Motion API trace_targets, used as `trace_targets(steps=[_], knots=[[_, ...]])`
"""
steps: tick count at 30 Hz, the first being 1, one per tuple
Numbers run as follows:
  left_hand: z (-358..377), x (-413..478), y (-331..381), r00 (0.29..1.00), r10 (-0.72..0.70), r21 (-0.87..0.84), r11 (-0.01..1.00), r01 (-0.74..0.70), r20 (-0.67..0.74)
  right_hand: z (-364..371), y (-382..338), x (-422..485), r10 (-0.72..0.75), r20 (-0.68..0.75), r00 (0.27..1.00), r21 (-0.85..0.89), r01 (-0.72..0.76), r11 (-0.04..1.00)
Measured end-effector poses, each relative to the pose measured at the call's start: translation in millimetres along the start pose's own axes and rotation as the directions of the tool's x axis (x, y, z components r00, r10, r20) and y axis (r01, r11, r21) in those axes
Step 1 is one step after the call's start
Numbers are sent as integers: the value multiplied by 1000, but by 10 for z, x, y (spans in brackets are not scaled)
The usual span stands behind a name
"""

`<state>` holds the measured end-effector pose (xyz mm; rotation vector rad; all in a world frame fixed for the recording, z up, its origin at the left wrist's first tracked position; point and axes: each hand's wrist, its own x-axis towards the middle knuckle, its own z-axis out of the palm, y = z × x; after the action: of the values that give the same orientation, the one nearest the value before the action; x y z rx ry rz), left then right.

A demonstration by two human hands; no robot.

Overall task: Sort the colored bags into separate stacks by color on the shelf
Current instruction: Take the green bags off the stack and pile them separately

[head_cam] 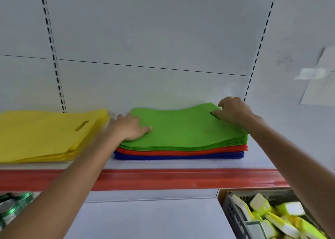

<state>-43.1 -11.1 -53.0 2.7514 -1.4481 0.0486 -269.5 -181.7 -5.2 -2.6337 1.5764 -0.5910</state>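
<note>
A mixed pile of flat bags lies on the white shelf [181, 163]: green bags [181, 128] on top, red bags [181, 152] under them, blue bags [177, 156] at the bottom. A separate stack of yellow bags [41, 135] lies to the left. My left hand [129, 127] rests flat on the left edge of the green bags, fingers straight. My right hand [233, 111] is at the far right of the green pile, fingers curled at the handle cutout of the top bag.
The shelf has a red front strip [181, 179] and a white back panel with slotted uprights [54, 57]. Below right stands a grey crate [235, 215] of yellow-green packs. Green-topped cans [12, 202] sit lower left.
</note>
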Motion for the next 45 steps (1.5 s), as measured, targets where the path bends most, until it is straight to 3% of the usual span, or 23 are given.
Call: trace_targets(steps=[3, 9, 16, 23, 30, 36, 45], knots=[[58, 9, 5, 999, -11, -20, 1000, 12, 41, 64, 19, 39, 2, 41, 999, -12, -1, 1000], [70, 53, 1, 999, 35, 41, 999, -35, -6, 176, 73, 36, 6, 39, 999, -30, -5, 1000], [50, -49, 52, 960, 130, -132, 977, -166, -248, 196, 79, 34, -42, -103, 994, -35, 39, 999], [-9, -97, 96, 959, -94, -391, 920, -19, -267, 137, 93, 13, -103, -201, 974, 115, 128, 985], [-69, -167, 109, 941, -120, -477, 878, -49, -318, 46, 57, -19, -108, -204, 973, 161, 142, 977], [-196, -214, -9, 883, -123, -479, 869, -125, -453, -96, -53, -49, -127, -248, 960, 47, 143, 989], [-436, -353, -845, 888, -121, -326, 945, -34, -443, -151, -818, -205, -137, -266, 954, 20, 147, 989]])
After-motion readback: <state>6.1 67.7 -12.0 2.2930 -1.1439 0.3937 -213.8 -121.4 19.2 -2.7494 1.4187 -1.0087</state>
